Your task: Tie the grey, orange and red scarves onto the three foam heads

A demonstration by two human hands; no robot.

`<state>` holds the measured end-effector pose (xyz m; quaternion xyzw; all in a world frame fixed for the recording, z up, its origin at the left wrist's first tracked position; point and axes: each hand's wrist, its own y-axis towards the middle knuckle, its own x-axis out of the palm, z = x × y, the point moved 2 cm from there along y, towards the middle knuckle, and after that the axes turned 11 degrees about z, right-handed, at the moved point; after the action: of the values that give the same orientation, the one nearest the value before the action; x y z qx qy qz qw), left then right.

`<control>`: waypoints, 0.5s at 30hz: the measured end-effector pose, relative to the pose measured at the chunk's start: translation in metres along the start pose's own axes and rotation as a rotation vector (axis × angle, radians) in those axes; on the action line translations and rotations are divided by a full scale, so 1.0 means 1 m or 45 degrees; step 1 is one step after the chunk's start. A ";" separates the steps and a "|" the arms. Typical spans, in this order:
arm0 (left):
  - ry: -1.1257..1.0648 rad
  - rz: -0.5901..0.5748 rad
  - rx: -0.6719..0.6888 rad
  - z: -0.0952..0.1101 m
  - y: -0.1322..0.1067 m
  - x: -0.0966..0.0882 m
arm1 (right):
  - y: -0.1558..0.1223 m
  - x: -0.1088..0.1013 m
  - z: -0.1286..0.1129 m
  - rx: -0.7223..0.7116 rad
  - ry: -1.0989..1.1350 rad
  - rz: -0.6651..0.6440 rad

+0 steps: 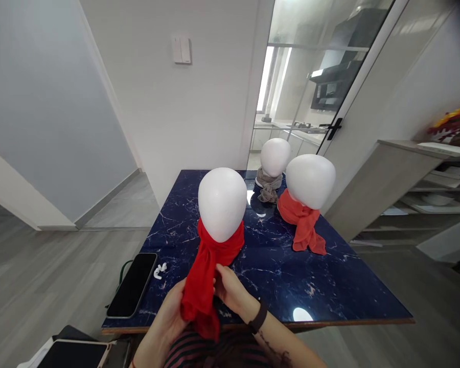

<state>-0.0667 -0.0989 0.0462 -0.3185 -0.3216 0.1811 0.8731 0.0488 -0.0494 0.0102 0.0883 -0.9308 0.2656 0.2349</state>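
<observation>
A bright red scarf (200, 276) is wrapped around the neck of a white mannequin head (222, 202), in front of me. Its loose part hangs down over the table's front edge. From the left, my left hand (172, 309) is closed on the hanging part, its fingers mostly hidden behind the cloth. My right hand (230, 289) pinches the scarf's right edge just below the neck, with some fingertips out of sight. Farther right, a coral scarf (304, 225) is tied on another white head (310, 179), and behind it a grey-brown scarf (269, 185) on a third head (275, 156).
The heads stand on a dark blue marbled table (337, 286). At its left edge lie a black phone (133, 286) and white earbuds (160, 270). A tablet-like device (74, 353) is at the lower left. Shelves (417, 204) stand right, a glass door (306, 76) behind.
</observation>
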 end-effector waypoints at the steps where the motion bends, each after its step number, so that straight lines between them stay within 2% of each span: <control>1: 0.062 0.005 0.087 0.002 0.001 -0.003 | -0.001 0.002 -0.002 0.073 0.096 -0.034; 3: 0.201 0.015 0.213 0.003 0.005 -0.007 | -0.003 0.006 -0.007 0.133 0.189 -0.082; 6: 0.372 -0.059 0.221 -0.003 0.011 -0.010 | -0.005 0.014 -0.013 0.044 0.137 -0.118; 9: 0.412 -0.148 0.177 -0.013 0.017 -0.011 | -0.001 0.017 -0.009 -0.116 0.009 0.065; 12: 0.230 -0.106 0.210 -0.012 0.021 -0.012 | 0.004 0.017 -0.003 -0.255 -0.072 0.266; 15: -0.065 0.096 0.211 -0.002 0.020 -0.012 | 0.003 0.017 0.001 -0.270 -0.097 0.177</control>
<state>-0.0759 -0.0912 0.0260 -0.2522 -0.3154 0.2479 0.8806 0.0324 -0.0483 0.0163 0.0082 -0.9658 0.1780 0.1882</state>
